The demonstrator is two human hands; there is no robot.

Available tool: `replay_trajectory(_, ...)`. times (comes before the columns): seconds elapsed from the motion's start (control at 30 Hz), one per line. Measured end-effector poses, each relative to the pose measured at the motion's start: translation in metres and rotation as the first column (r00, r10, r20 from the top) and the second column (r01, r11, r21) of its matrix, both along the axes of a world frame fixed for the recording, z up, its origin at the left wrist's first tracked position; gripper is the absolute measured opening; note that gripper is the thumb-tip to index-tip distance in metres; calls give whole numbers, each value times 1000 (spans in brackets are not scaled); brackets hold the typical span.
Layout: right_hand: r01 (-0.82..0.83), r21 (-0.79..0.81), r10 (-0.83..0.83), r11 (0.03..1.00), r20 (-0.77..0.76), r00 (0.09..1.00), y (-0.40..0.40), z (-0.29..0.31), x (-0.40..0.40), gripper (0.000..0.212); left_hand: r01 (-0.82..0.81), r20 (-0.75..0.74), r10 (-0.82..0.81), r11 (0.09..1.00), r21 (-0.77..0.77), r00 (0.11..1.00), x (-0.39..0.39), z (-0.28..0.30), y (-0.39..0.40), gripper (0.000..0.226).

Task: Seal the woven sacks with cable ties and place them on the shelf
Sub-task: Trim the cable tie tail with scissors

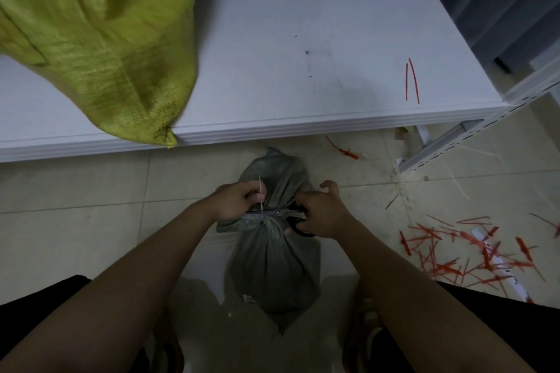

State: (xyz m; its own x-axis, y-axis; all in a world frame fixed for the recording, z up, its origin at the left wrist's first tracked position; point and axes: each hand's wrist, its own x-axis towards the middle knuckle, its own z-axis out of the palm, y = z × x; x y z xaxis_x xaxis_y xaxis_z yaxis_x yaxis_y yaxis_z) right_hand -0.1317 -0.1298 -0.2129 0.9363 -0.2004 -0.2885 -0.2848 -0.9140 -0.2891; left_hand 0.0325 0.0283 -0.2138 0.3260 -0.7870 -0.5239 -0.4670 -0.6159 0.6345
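Observation:
A grey-green woven sack (274,269) stands on the tiled floor between my knees, its neck gathered and bound by a pale cable tie (260,191). My left hand (239,201) pinches the tie's upright tail beside the neck. My right hand (321,212) grips black-handled scissors (277,212), whose blades lie across the neck at the tie. A yellow-green woven sack (97,36) lies on the white shelf board (303,70) at the upper left, one corner hanging over the front edge.
Two red tie offcuts (412,80) lie on the shelf at the right. Several red cable ties and offcuts (454,254) litter the floor at the right, with pale strips nearby. A white metal shelf upright (448,142) slants at the right.

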Motion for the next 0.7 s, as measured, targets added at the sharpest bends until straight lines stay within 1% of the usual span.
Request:
replay_trajectory(0.23, -4, 40, 7, 999, -71, 997, -1, 4, 2, 26, -18, -28, 18, 1000, 13, 999, -1, 6, -2, 14)
replay_trajectory(0.33, -2, 55, 7, 998, -87, 996, -1, 4, 2, 30, -37, -40, 38, 999, 22, 998, -2, 9, -2, 15)
replay_trajectory(0.43, -19, 39, 23, 999, -95, 995, -1, 3, 3, 29, -40, 18, 39, 999, 36, 999, -4, 9, -2, 24)
replay_trajectory(0.5, -27, 27, 30, 999, -89, 996, -2, 1, 3, 29, -34, 55, 32, 999, 36, 998, -5, 10, -2, 25)
replay_trajectory(0.6, -33, 22, 35, 999, -95, 995, -2, -2, 0, 29, -22, 65, 19, 999, 46, 998, -7, 11, -2, 25)
replay_trajectory(0.7, -61, -18, 59, 998, -103, 993, -1, 1, -2, 21, -32, 92, 27, 998, 46, 995, -10, 12, -2, 27)
